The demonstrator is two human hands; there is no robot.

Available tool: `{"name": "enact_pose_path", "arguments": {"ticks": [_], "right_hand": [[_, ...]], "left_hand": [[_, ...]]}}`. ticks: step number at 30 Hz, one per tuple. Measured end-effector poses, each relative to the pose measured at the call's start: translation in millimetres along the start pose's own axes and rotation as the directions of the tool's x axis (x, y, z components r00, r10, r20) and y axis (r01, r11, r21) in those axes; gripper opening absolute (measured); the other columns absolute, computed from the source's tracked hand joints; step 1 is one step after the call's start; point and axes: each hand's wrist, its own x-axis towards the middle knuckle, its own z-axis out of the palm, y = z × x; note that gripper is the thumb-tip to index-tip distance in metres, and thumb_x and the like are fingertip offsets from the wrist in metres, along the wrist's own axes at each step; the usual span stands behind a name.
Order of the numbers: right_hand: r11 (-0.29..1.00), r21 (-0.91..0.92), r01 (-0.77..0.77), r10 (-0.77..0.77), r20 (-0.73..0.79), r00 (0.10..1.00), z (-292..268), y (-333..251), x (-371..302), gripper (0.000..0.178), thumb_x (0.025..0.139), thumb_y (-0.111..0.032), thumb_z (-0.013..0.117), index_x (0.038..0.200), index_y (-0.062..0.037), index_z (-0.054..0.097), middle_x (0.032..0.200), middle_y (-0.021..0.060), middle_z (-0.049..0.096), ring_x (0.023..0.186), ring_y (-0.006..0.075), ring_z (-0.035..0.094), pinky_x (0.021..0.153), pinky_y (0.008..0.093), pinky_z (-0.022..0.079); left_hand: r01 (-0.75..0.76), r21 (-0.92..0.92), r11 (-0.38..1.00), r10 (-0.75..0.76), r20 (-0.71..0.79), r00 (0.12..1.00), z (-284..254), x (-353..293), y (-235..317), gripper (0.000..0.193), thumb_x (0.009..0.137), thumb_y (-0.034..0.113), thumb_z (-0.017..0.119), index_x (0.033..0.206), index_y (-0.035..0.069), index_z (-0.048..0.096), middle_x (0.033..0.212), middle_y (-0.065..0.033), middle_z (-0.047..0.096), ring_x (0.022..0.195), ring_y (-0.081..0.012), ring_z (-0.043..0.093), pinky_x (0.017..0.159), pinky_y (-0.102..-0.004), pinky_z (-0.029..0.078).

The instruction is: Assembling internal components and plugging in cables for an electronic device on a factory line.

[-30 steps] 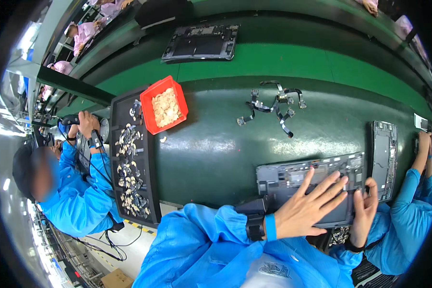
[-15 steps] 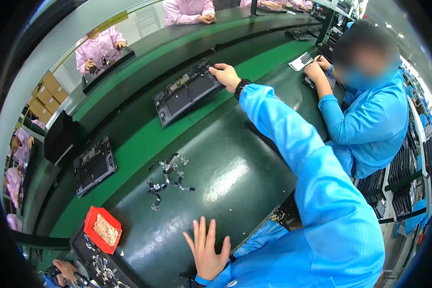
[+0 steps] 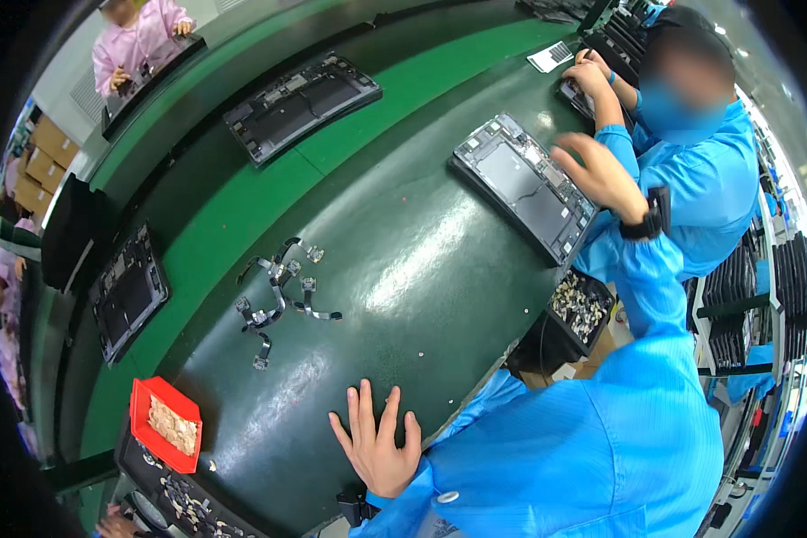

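Observation:
My left hand [image 3: 381, 448] rests palm down on the dark green tabletop [image 3: 394, 350], fingers spread, holding nothing. My right hand [image 3: 601, 175] is open with bent fingers over the right end of an opened laptop base [image 3: 516, 179]. This base lies tilted at the right edge of the table, its battery and circuit board exposed; its side looks thick, and I cannot tell if another lies under it. Whether my fingertips touch it is unclear. Several short black ribbon cables with small metal connectors [image 3: 282, 296] lie in a loose cluster left of the middle.
Two more opened laptop bases [image 3: 300, 103] lie on the bright green strip [image 3: 233, 215] beyond. A red bin [image 3: 166, 421] of pale pieces stands over a black tray [image 3: 188, 502] of small parts. Below the right edge sits a black bin [image 3: 583, 305]. A co-worker in blue [image 3: 690, 188] sits close right.
My right hand has let go of the laptop base on the green strip and come back right, over the other base. The view has shifted; my left hand stays flat on the table.

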Motion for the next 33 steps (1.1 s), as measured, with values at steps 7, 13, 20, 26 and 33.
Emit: {"name": "enact_pose_path", "arguments": {"ticks": [7, 13, 20, 26, 33], "right_hand": [[0.814, 0.327, -0.480, 0.476, 0.097, 0.874, 79, 67, -63, 0.056, 0.100, -0.047, 0.065, 0.098, 0.0093, 0.069, 0.077, 0.0197, 0.068, 0.073, 0.0288, 0.069, 0.070, 0.0425, 0.053], [0.683, 0.597, -0.421, 0.400, 0.176, 0.900, 84, 44, -54, 0.046, 0.103, -0.045, 0.064, 0.105, 0.0008, 0.070, 0.086, 0.0013, 0.067, 0.075, 0.0105, 0.058, 0.066, 0.0309, 0.048], [0.447, 0.820, -0.357, 0.301, 0.238, 0.923, 30, 19, -90, 0.060, 0.107, -0.042, 0.054, 0.153, -0.0039, 0.049, 0.147, 0.0106, 0.057, 0.132, 0.0224, 0.056, 0.112, 0.0368, 0.042], [0.480, 0.837, -0.264, -0.129, 0.365, 0.922, 93, 106, -52, 0.042, 0.112, -0.020, 0.047, 0.147, 0.0028, 0.050, 0.151, 0.0155, 0.051, 0.138, 0.0225, 0.049, 0.121, 0.0372, 0.034], [0.530, 0.819, -0.220, -0.494, 0.509, 0.704, 121, -99, -20, 0.037, 0.104, -0.021, 0.064, 0.127, 0.0080, 0.064, 0.122, 0.0143, 0.069, 0.109, 0.0179, 0.063, 0.100, 0.0324, 0.046]], "left_hand": [[0.002, 0.033, 0.999, -0.002, 0.009, 1.000, -1, -4, 0, 0.041, 0.090, 0.025, 0.067, 0.128, 0.012, 0.072, 0.158, -0.0178, 0.048, 0.151, -0.0381, 0.037, 0.124, -0.0629, 0.013], [0.014, 0.016, 1.000, -0.014, -0.014, 1.000, -3, -10, -5, 0.040, 0.090, 0.025, 0.067, 0.128, 0.012, 0.072, 0.158, -0.0179, 0.048, 0.150, -0.0380, 0.039, 0.124, -0.0626, 0.013], [-0.180, -0.229, 0.957, 0.190, 0.021, 0.982, -28, -10, -14, 0.039, 0.096, 0.025, 0.069, 0.134, 0.014, 0.067, 0.152, -0.0145, 0.054, 0.145, -0.0318, 0.047, 0.118, -0.0630, 0.028], [0.394, -0.161, 0.905, -0.423, -0.233, 0.876, -115, -52, -48, 0.023, 0.094, 0.026, 0.071, 0.099, 0.005, 0.078, 0.094, -0.0165, 0.076, 0.087, -0.0322, 0.075, 0.080, -0.0420, 0.059], [0.734, 0.055, 0.677, -0.515, -0.677, 0.526, -183, -112, -188, 0.023, 0.089, 0.024, 0.076, 0.106, 0.008, 0.078, 0.094, -0.0133, 0.078, 0.087, -0.0312, 0.076, 0.079, -0.0413, 0.059]]}}
